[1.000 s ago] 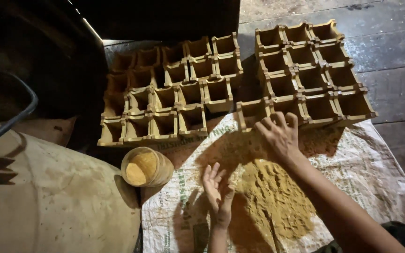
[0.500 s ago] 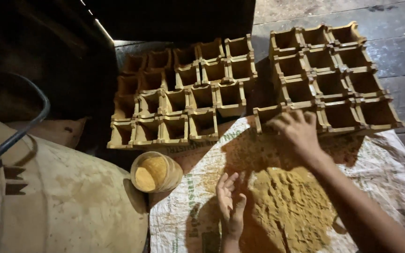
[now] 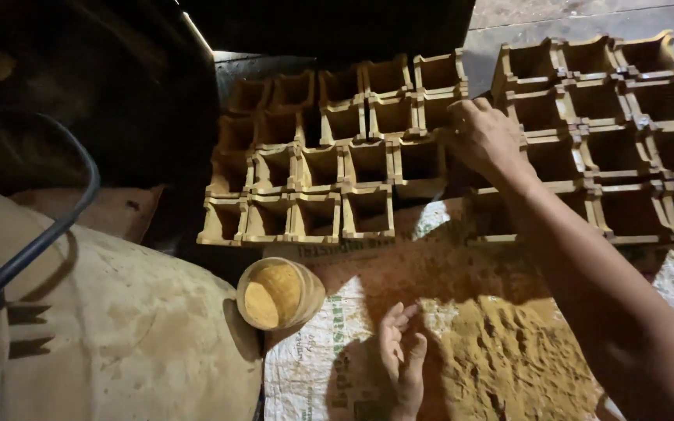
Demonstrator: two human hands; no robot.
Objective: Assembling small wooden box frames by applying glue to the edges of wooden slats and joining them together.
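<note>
Nearest us: left hand (image 3: 401, 360) lies on the white woven sack (image 3: 306, 374), fingers loosely spread, holding nothing, at the left edge of the yellow-brown powder heap (image 3: 509, 366). The heap spreads over the sack toward the right.

Just left of the sack we see a small round cup (image 3: 278, 293) filled with the same yellow powder, resting against a big dusty tan sack (image 3: 118, 343). A dark cable (image 3: 48, 234) curves over that sack at the left.

Further out: our right arm reaches across the heap. Right hand (image 3: 487, 136) is curled, fingers down at the gap between the two blocks of square moulds. It touches the right edge of the left mould block (image 3: 329, 160); we can't tell whether it actually grips a wall, since the fingertips are in shadow.

The right mould block (image 3: 602, 132) sits just beside it. All cells that we can see are open on top.

Beyond is dark plank floor (image 3: 587, 12).
</note>
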